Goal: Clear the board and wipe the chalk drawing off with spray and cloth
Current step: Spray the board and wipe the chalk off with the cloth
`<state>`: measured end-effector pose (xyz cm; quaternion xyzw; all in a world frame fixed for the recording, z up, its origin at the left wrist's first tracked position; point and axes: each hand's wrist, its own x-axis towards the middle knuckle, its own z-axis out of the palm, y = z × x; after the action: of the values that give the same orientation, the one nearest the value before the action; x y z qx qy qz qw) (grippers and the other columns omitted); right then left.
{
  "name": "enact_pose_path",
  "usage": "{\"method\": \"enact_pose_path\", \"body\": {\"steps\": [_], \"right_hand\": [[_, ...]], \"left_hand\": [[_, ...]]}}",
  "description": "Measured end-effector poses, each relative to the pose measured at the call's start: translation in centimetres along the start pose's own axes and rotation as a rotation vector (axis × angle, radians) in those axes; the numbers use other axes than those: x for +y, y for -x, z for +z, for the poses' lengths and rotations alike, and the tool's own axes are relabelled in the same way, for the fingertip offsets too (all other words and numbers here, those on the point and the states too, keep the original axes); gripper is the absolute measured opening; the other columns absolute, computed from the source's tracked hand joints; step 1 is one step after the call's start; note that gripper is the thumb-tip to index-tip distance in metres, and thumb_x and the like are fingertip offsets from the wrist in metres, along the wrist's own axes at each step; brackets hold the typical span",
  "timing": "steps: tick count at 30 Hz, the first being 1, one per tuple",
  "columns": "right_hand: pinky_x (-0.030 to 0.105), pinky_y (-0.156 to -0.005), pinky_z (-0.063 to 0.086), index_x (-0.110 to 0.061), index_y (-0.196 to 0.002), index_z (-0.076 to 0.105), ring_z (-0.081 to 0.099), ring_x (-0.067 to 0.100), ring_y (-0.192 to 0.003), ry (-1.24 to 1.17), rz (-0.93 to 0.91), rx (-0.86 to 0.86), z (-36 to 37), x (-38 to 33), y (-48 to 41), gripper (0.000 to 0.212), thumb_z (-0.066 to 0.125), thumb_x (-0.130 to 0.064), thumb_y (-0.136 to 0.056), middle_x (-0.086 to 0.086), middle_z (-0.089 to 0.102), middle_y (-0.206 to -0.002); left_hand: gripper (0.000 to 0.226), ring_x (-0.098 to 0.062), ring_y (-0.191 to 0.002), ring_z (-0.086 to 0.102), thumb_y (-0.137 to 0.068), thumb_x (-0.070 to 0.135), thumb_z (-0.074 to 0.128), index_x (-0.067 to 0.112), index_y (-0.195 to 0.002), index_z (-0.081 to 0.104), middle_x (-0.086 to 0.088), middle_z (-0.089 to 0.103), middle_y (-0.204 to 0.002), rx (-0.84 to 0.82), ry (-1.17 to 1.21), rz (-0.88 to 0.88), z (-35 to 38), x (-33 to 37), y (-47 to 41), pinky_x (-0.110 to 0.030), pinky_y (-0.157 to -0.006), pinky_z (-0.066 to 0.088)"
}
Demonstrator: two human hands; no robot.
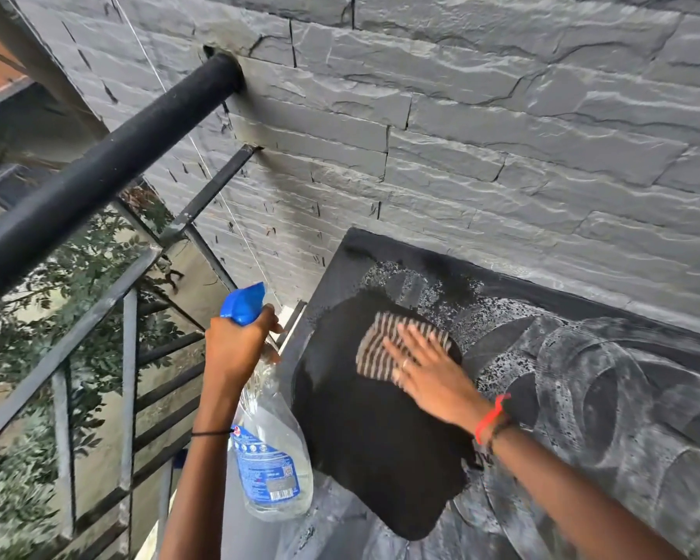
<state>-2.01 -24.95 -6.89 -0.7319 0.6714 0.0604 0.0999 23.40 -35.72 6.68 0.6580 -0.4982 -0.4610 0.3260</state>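
Looking down along a grey stone wall (461, 127), with the chalkboard (607, 398) propped against its foot as the landmark for everything else.

Far left of the board: a thick black handrail (98, 175) running up into the wall, grey metal railing bars (128, 381) below it, green foliage (29, 317) showing through the gaps.

Just left of the board's left edge: left hand (235, 349) clenched around the neck of a clear spray bottle (271, 450), blue trigger head (243, 305) tilted toward the board's upper left corner, bottle body with its blue label hanging down beside the forearm. Thin black band on that wrist.

On the board's left portion: a large patch (380, 438) wiped wet and black, free of chalk. At the top of that patch, a striped brown and cream cloth (376, 349) lying flat against the surface, right hand (429, 373) spread open over it, fingers extended, palm pressing the cloth to the board rather than gripping it. Ring on one finger, red thread (492, 418) and dark band on the wrist.

Above and just right of the cloth: chalk speckled with spray droplets. Across the board's right portion: the chalk drawing (623, 418) in pale smeared curves and loops, unwiped, reaching to the frame edge.
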Motion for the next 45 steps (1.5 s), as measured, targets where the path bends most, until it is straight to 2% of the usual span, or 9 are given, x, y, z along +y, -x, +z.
{"method": "enact_pose_path", "body": {"steps": [7, 13, 16, 21, 25, 31, 36, 40, 45], "right_hand": [[0.050, -0.116, -0.006, -0.021, -0.149, 0.001, -0.014, 0.030, -0.143, -0.068, 0.005, -0.075, -1.8, -7.8, -10.9, 0.055, 0.022, -0.033, -0.100, 0.012, -0.010, -0.156], [0.050, -0.117, 0.003, -0.020, -0.148, 0.017, 0.000, 0.029, -0.145, -0.101, -0.233, -0.002, 0.7, -13.4, -3.1, 0.054, 0.030, -0.033, -0.097, 0.013, 0.005, -0.157], [0.043, -0.110, 0.013, -0.023, -0.144, 0.030, 0.015, 0.026, -0.143, -0.093, -0.216, 0.049, 2.1, -10.6, 2.5, 0.051, 0.032, -0.039, -0.096, 0.010, 0.021, -0.154], [0.049, -0.111, 0.022, -0.021, -0.148, 0.013, 0.020, 0.032, -0.141, 0.030, -0.052, -0.002, 2.1, 0.7, 5.5, 0.058, 0.026, -0.039, -0.095, 0.013, 0.015, -0.154], [0.048, -0.118, 0.008, -0.022, -0.148, -0.006, -0.007, 0.031, -0.143, 0.023, 0.221, -0.023, -0.5, 7.7, -0.1, 0.057, 0.016, -0.041, -0.099, 0.013, -0.008, -0.155], [0.050, -0.116, 0.003, -0.017, -0.149, 0.009, -0.002, 0.035, -0.144, -0.048, 0.207, -0.028, -1.9, 1.0, -9.1, 0.059, 0.034, -0.027, -0.097, 0.018, 0.000, -0.156], [0.049, -0.117, 0.011, -0.017, -0.147, 0.022, 0.012, 0.030, -0.143, -0.085, -0.002, 0.036, 0.8, -5.7, -2.3, 0.057, 0.033, -0.032, -0.093, 0.014, 0.017, -0.155], [0.043, -0.110, 0.016, -0.019, -0.145, 0.030, 0.021, 0.027, -0.142, -0.061, 0.020, 0.060, 1.8, -1.1, 3.6, 0.055, 0.030, -0.038, -0.093, 0.011, 0.023, -0.153], [0.043, -0.118, 0.005, -0.021, -0.148, 0.005, 0.002, 0.031, -0.144, -0.013, 0.295, 0.016, -0.2, 9.8, 0.6, 0.063, 0.001, -0.042, -0.089, 0.012, -0.002, -0.155]], "left_hand": [[0.021, -0.018, -0.034, 0.051, -0.084, 0.003, 0.058, 0.013, -0.065, 0.057, -0.009, 0.065, -0.064, 0.027, 0.020, 0.017, -0.6, -0.5, 0.1, -0.029, -0.050, 0.046], [0.020, -0.025, -0.039, 0.054, -0.084, 0.005, 0.059, 0.015, -0.067, 0.058, -0.009, 0.066, -0.065, 0.029, 0.031, 0.020, -0.7, 0.0, -0.2, -0.037, -0.058, 0.049], [0.024, -0.027, -0.039, 0.053, -0.083, 0.005, 0.059, 0.016, -0.061, 0.059, -0.001, 0.065, -0.056, 0.035, 0.042, 0.006, -0.4, 0.3, -0.7, -0.034, -0.056, 0.048], [0.024, -0.028, -0.038, 0.053, -0.082, 0.003, 0.058, 0.015, -0.061, 0.058, 0.003, 0.063, -0.052, 0.021, 0.033, 0.032, 0.2, 0.6, -0.5, -0.032, -0.054, 0.044], [0.033, -0.029, -0.039, 0.054, -0.080, 0.007, 0.059, 0.022, -0.050, 0.059, -0.006, 0.063, -0.058, 0.005, 0.023, 0.028, 0.7, 0.6, -0.3, -0.031, -0.054, 0.043], [0.018, -0.029, -0.040, 0.056, -0.067, 0.028, 0.058, 0.026, -0.050, 0.064, -0.020, 0.063, -0.064, -0.044, 0.004, 0.014, 2.3, 1.5, 0.7, -0.037, -0.056, 0.048], [0.018, -0.031, -0.044, 0.057, -0.060, 0.040, 0.060, 0.026, -0.051, 0.065, -0.027, 0.065, -0.065, -0.064, 0.028, 0.039, 3.3, 2.6, 0.1, -0.051, -0.063, 0.053], [0.017, -0.031, -0.044, 0.057, -0.059, 0.039, 0.061, 0.027, -0.049, 0.066, -0.022, 0.065, -0.065, -0.074, 0.038, 0.043, 4.1, 3.3, -0.8, -0.052, -0.064, 0.053], [0.014, -0.031, -0.045, 0.056, -0.064, 0.035, 0.060, 0.031, -0.053, 0.067, -0.019, 0.066, -0.065, -0.079, 0.007, 0.060, 4.7, 3.3, -1.0, -0.050, -0.065, 0.052]]}}
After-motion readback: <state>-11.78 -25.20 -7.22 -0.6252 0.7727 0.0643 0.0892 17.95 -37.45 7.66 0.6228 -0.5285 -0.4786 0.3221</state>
